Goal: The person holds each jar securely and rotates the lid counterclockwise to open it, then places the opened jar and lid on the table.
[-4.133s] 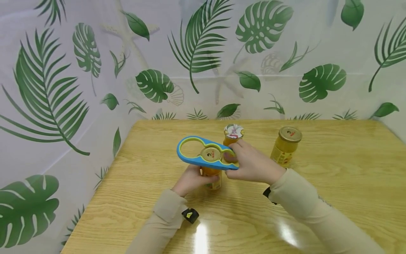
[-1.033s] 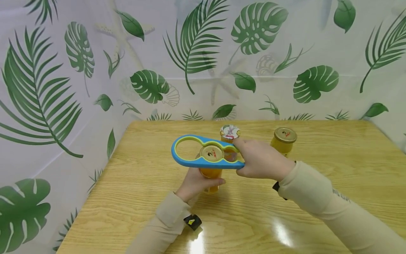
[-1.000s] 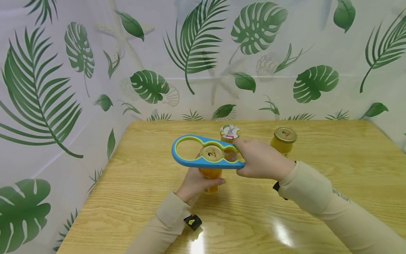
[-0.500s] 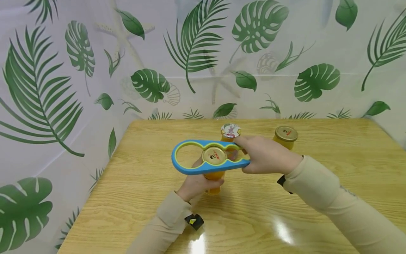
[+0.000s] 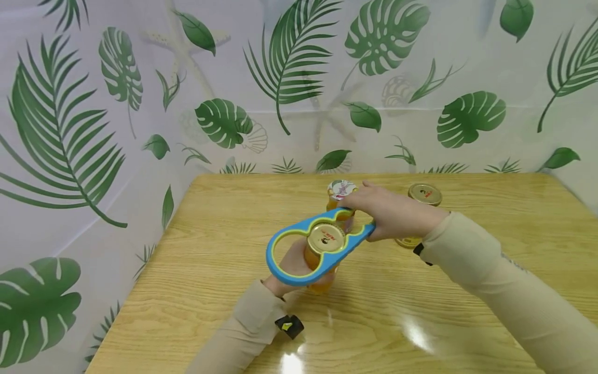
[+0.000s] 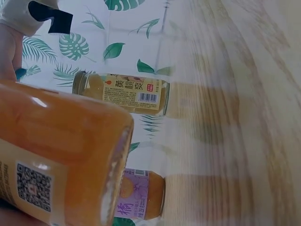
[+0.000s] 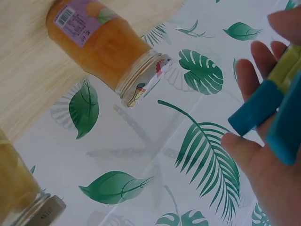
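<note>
Over the big wooden table (image 5: pixel 224 218), we see the right hand (image 5: pixel 394 210) grip a blue tool (image 5: pixel 336 256) round the gold lid (image 5: pixel 326 237) of the orange jar (image 6: pixel 61 141), which the left hand (image 5: pixel 295 259) wraps. We think a tipped tool could slip off, or a loose hold could let the jar spin. We count one table, two hands, one tool, one held jar, two standing jars (image 6: pixel 131 94), three lids (image 5: pixel 425 194).

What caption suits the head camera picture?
Left hand grips a jar while the right hand holds a blue opener around its gold lid.
</note>
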`<state>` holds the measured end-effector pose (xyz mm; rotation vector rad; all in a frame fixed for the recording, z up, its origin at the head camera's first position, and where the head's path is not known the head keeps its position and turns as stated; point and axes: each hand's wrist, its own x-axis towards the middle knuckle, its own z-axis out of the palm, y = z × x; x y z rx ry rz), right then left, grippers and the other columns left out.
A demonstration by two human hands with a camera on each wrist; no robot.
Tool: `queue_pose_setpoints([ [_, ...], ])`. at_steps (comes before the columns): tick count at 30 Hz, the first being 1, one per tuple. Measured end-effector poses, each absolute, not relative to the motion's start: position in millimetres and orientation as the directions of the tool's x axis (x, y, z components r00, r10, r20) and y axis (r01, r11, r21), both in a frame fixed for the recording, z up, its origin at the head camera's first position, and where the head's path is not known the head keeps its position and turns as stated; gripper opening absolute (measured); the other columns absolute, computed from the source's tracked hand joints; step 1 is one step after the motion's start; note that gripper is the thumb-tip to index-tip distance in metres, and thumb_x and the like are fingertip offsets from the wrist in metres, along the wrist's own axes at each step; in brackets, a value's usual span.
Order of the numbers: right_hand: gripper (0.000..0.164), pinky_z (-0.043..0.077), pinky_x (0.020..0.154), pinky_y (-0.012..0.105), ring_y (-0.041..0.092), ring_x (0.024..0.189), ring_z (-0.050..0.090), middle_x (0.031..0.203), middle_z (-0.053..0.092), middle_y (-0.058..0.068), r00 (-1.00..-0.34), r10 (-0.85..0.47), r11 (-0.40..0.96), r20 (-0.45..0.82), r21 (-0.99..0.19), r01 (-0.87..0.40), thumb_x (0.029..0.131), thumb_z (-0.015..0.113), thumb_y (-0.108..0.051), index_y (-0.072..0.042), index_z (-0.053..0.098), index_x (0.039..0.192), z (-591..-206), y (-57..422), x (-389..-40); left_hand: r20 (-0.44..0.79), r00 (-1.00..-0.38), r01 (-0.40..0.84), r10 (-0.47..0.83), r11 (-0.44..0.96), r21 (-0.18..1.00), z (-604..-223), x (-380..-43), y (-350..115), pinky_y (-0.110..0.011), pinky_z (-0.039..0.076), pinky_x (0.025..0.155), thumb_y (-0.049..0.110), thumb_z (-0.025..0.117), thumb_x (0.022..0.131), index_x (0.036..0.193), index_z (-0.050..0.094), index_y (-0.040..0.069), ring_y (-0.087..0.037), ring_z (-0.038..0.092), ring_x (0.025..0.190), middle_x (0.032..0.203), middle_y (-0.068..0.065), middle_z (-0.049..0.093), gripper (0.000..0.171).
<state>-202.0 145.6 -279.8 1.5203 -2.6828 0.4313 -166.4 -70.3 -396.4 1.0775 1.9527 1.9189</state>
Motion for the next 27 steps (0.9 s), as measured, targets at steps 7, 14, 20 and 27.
queue_pose_setpoints([
  [7,0.055,0.011,0.103,0.058,0.022,0.115,0.046,0.119,0.056,-0.003,-0.494,-0.856,0.455,0.152,-0.234,-0.859,0.069,0.076,-0.012,-0.015,0.054,0.119,-279.4,146.2,-205.0,0.293,-0.699,0.374,0.652,-0.017,0.927,-392.4,-163.8,-68.5,-0.032,0.04,0.092,0.016,0.063,0.072,0.127,0.037,-0.008,-0.012,0.05,0.102,0.117,-0.023,0.05,0.065],
  [14,0.055,0.006,0.106,0.053,0.02,0.117,0.045,0.119,0.055,-0.005,-0.488,-0.859,0.441,0.151,-0.264,-0.858,0.07,0.075,-0.013,-0.015,0.053,0.12,-279.1,147.1,-206.9,0.343,-0.71,0.46,0.615,0.037,0.887,-392.6,-161.9,-67.3,-0.031,0.043,0.086,0.003,0.066,0.07,0.122,0.044,-0.003,-0.015,0.054,0.095,0.107,-0.018,0.057,0.057],
  [20,0.057,0.003,0.106,0.053,0.019,0.115,0.046,0.117,0.056,-0.006,-0.514,-0.842,0.44,0.162,-0.345,-0.829,0.068,0.074,-0.006,-0.014,0.052,0.121,-279.1,147.1,-206.4,0.338,-0.737,0.468,0.585,0.08,0.88,-392.4,-163.2,-68.6,-0.031,0.044,0.085,0.006,0.069,0.069,0.123,0.043,0.002,-0.015,0.054,0.089,0.101,-0.011,0.057,0.06],
  [27,0.055,0.005,0.106,0.052,0.02,0.107,0.052,0.11,0.057,-0.003,-0.572,-0.805,0.47,0.16,-0.416,-0.778,0.069,0.066,0.0,-0.01,0.05,0.121,-283.2,152.4,-202.4,0.309,-0.786,0.412,0.536,0.08,0.908,-394.5,-162.7,-71.3,-0.033,0.044,0.083,0.008,0.069,0.069,0.123,0.044,0.003,-0.018,0.053,0.093,0.108,-0.012,0.055,0.06],
])
